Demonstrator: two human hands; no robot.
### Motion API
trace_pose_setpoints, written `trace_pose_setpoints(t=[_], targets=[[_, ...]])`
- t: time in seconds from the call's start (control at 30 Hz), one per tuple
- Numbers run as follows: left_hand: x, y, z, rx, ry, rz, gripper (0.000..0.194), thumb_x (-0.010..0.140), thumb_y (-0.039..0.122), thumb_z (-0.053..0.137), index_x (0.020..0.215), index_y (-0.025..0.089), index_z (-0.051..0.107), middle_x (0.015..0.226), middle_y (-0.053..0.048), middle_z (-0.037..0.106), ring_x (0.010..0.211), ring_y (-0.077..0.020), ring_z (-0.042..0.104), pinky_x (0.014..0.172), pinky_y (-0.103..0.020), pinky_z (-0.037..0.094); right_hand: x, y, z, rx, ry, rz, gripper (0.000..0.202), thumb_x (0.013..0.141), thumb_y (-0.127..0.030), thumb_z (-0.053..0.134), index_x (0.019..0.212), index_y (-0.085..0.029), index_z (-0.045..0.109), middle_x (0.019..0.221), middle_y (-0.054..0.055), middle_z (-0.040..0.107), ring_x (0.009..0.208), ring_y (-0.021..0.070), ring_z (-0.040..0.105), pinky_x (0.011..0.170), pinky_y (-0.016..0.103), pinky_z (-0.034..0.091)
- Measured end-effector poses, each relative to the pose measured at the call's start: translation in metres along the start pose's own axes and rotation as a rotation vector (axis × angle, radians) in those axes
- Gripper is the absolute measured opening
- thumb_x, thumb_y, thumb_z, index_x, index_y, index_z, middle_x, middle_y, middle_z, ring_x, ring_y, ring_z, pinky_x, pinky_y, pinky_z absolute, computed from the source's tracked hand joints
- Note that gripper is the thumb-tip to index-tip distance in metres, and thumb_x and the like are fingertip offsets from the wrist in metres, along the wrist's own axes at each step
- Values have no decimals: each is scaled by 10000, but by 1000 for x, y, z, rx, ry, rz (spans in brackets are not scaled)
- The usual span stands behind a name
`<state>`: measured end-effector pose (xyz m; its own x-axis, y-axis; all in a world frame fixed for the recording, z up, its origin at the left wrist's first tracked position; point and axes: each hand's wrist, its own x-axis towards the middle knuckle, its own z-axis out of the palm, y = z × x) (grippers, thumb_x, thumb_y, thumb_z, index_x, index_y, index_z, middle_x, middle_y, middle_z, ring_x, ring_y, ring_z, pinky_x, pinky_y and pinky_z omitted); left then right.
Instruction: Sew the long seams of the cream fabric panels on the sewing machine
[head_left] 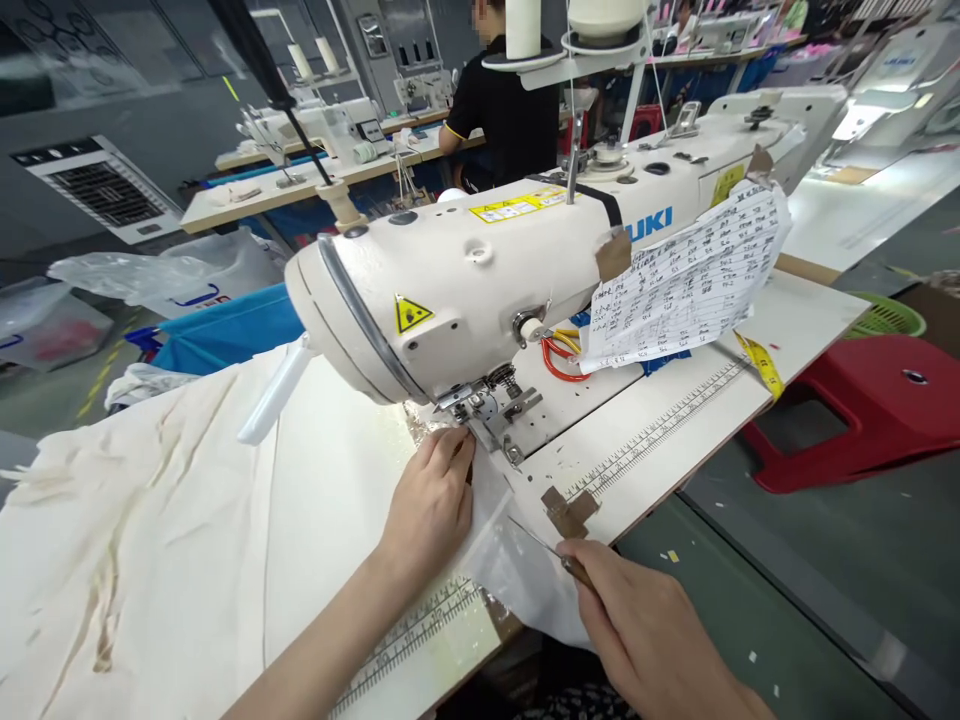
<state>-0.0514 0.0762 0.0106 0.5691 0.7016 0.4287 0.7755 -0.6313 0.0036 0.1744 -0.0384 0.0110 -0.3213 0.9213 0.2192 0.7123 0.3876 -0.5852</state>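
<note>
A white industrial sewing machine point(450, 270) stands over the table, with its presser foot point(487, 425) low in front of me. White fabric point(517, 570) runs out from under the foot and droops over the table's front edge. My left hand point(433, 490) is closed on this fabric just left of the foot, its fingertips partly hidden. Gripped in my right hand point(645, 610) is an awl point(574, 568) with a dark handle and thin metal shaft. Its tip lies at the fabric, a little in front of the foot.
Cream fabric point(150, 500) covers the table's left side. Behind the machine's needle end lie scissors with red handles point(562, 365). A handwritten sheet point(682, 275) hangs from the machine arm. At the right are a yellow tape measure point(761, 365) and a red stool point(862, 410). Another person point(510, 110) sits beyond.
</note>
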Motion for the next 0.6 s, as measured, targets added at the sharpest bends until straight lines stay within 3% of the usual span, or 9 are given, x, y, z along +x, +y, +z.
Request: trace_pose_setpoints(t=[0.13,0.4,0.6], targets=[[-9,-4,0,-64,12,48,444,882,48,372,1294,55,539,1259,-164,609,1224,-278,526,1052,-473,510,6,0,-2,-30,-6,-15,295,958,-84,353,1196,-203,481,950,56,702,786,221,699,637,321,521],[-9,-9,5,-76,54,84,500,887,82,390,1379,66,484,1293,-165,611,1260,-302,514,1056,-492,493,15,-6,-8,-157,-149,14,311,909,-16,396,1150,-141,547,908,78,682,793,235,684,660,329,528],[-9,-4,4,7,-23,36,466,932,157,368,1367,32,479,1307,-199,562,1256,-330,494,1052,-513,484,30,-8,-9,-251,-197,8,314,873,23,475,1133,-129,566,901,68,671,759,232,674,607,321,509]])
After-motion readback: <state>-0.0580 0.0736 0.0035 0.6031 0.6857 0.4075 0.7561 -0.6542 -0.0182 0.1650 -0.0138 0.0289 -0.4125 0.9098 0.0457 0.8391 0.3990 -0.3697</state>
